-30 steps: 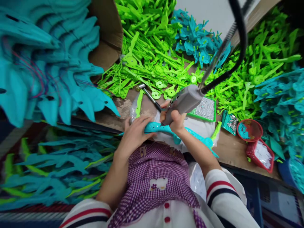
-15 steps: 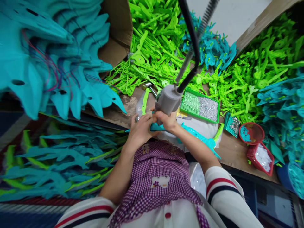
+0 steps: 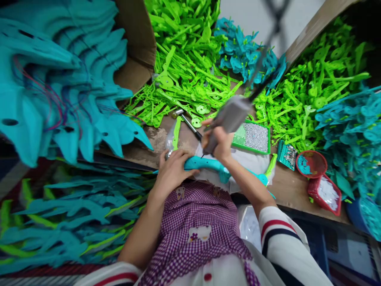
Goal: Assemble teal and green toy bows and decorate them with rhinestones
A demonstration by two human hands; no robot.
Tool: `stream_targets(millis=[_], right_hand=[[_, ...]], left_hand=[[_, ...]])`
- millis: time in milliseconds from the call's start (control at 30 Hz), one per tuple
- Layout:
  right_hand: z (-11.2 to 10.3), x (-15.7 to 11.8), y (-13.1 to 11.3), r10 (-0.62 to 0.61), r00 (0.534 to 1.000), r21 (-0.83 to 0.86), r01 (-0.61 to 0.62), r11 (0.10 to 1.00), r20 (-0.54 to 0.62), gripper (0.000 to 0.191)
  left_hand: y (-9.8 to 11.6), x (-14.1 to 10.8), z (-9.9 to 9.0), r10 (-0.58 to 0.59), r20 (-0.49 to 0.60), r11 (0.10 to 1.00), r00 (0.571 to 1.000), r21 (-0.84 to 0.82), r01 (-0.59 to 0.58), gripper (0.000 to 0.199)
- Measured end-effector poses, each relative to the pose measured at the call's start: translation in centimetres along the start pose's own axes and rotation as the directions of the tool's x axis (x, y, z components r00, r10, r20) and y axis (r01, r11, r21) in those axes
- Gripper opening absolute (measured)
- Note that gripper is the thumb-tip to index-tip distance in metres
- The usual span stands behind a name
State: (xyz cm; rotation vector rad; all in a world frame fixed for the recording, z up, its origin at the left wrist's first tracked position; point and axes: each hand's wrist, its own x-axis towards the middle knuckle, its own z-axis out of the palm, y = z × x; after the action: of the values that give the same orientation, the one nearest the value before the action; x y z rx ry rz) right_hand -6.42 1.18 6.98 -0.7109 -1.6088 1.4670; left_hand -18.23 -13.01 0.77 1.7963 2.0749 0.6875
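A long turquoise plastic part lies across the bench edge in front of me, with several small holes along its top. My left hand grips its left end, thumb on the near side and fingers over the far side. In my right hand is a grey electric screwdriver, tilted, its thin bit pointing down at the turquoise part near a hole. Whether the bit touches the part I cannot tell. Just beyond my left hand lies a lime-green and clear plastic piece, beside a hammer.
A green tray of small screws stands behind my right hand. Red baskets and a small dark green tray sit to the right. Lime-green parts pile up at the back; stacked turquoise shells crowd the left.
The screwdriver, upright over the part before, has swung to the right and tilted, with my right hand drawn away from my left. More of the turquoise part now shows between them.
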Motion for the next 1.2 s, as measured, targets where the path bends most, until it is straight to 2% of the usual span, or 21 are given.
stream_targets(millis=[33,100,200,300,433,700,1033,1200], right_hand=[[-1.2,1.1,-0.5,-0.052,0.994,0.004,0.053,0.999,-0.095,0.058],[-3.8,3.7,-0.9,-0.157,0.954,-0.053,0.148,0.988,-0.254,0.052],[-6.8,6.8,0.2,-0.183,0.931,-0.163,0.137,0.977,-0.316,0.047],[-8.2,8.3,2.1,-0.203,0.926,-0.184,0.150,0.971,-0.318,0.047],[-8.7,8.7,3.5,-0.211,0.927,-0.175,0.163,0.971,-0.309,0.049],[-9.1,8.7,3.9,-0.199,0.937,-0.205,0.143,0.968,-0.288,0.052],[-9.5,8.9,2.8,-0.196,0.915,-0.188,0.136,0.973,-0.352,0.057],[-9.5,9.1,2.8,-0.167,0.933,-0.182,0.113,0.977,-0.319,0.057]], left_hand=[[0.0,0.0,0.0,0.006,-0.002,1.000,1.000,-0.002,-0.006,0.047],[0.0,0.0,0.0,0.016,-0.007,1.000,1.000,0.000,-0.016,0.049],[-0.2,0.0,0.1,0.028,-0.017,1.000,0.999,0.010,-0.028,0.048],[-0.3,0.0,0.2,0.041,-0.024,0.999,0.999,0.016,-0.041,0.048],[-0.3,0.0,0.3,0.044,-0.032,0.999,0.999,0.024,-0.044,0.050],[-0.4,-0.1,0.3,0.038,-0.016,0.999,0.999,0.034,-0.037,0.051],[-0.2,-0.1,0.2,0.027,-0.007,0.999,1.000,0.038,-0.027,0.049],[-0.2,-0.1,0.2,0.028,-0.013,0.998,1.000,0.050,-0.027,0.049]])
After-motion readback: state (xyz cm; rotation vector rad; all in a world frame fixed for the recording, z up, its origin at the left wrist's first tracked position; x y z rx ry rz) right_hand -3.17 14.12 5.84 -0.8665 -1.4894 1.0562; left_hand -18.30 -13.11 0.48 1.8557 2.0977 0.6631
